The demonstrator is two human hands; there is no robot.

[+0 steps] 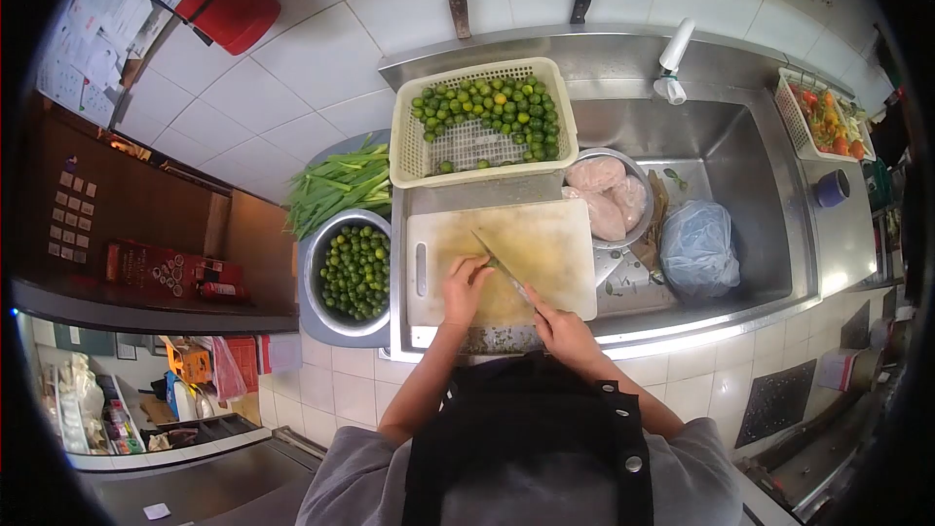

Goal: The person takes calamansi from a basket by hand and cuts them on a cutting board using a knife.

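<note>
Cutting: the step in hand looks like slicing on the cutting board (545, 244), which lies across the near edge of the sink (760, 166), at the centre of the frame.
Knife: the knife (499, 261) lies at a slant over the board, its tip toward the upper left and its handle running down into the right hand.
Right hand: the right hand (560, 326) is wrapped tight around the knife handle, at the board's lower edge.
Left hand: the left hand (466, 284) presses down on the board with fingers curled together; whatever is under them is too small to make out.
Bowl of limes: a metal bowl (321, 263) holding small green limes (356, 271) sits just left of the board.
Basket: a cream basket (467, 151) with more limes stands at the board's upper edge.
Green stalks: green stalks (336, 185) lie to the upper left, beside the basket.
Other things: a bowl of pale meat (606, 197) and a blue bag (699, 248) rest in the sink, to the right.
Next move, as a judgement: the blade needs a steady downward stroke just beside the curled fingers, which should stay tucked back from the edge.
</note>
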